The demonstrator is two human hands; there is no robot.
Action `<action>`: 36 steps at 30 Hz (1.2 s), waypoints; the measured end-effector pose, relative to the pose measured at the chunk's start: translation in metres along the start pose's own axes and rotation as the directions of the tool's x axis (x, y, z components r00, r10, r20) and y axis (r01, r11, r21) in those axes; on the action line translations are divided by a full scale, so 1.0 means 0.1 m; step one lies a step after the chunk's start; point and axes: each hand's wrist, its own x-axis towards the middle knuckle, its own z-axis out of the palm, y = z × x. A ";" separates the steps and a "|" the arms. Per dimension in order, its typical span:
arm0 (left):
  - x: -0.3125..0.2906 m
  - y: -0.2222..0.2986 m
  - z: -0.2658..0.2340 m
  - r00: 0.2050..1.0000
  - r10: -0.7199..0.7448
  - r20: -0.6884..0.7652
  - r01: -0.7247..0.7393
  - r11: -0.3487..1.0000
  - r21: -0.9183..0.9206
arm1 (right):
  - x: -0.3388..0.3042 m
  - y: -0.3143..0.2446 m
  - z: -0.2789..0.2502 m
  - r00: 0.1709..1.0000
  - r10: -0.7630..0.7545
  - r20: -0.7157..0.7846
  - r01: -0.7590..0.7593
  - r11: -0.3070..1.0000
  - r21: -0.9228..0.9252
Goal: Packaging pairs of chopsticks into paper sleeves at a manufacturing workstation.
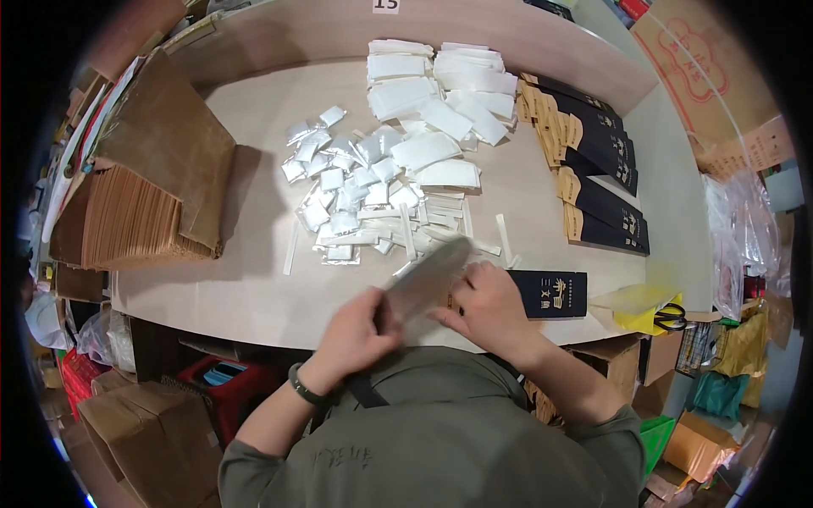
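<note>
My left hand (360, 332) is closed on the lower end of a flat, silvery-grey pouch-like piece (426, 278), tilted up over the table's front edge and blurred by motion. Beside its right edge is my right hand (491, 306), fingers curled with the thumb toward the piece; what they hold, if anything, is hidden. A black printed sleeve (552, 294) with gold lettering lies just right of that hand, partly covered by it. Ahead of both hands spreads a pile of small clear-and-white packets (339, 186), with narrow white strips (406, 230) among them.
Stacks of white folded slips (402, 93) stand at the back. Several black-and-tan sleeves (601, 161) overlap along the right side. A brown carton of tan sheets (127, 220) is at the left. Black-handled scissors (671, 317) sit at the right front corner by yellow material.
</note>
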 end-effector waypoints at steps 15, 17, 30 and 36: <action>0.01 -0.21 -0.26 0.951 0.301 0.064 -0.300 0.861 0.411 | 0.30 -0.38 0.41 0.940 0.289 0.182 -0.334 0.888 0.315; 0.00 -0.29 -0.36 0.817 0.489 -0.306 -0.242 0.772 0.588 | 0.30 -0.15 0.23 0.908 0.413 0.064 -0.412 0.858 0.305; 0.98 -0.48 -0.89 0.877 0.276 -0.394 -0.096 0.903 0.420 | 0.39 0.88 0.11 0.820 0.567 0.076 -0.545 0.815 -0.198; 1.11 -0.48 -0.87 0.849 0.310 -0.428 -0.108 0.895 0.433 | 0.54 0.84 -0.05 0.867 0.496 0.050 -0.475 0.852 -0.218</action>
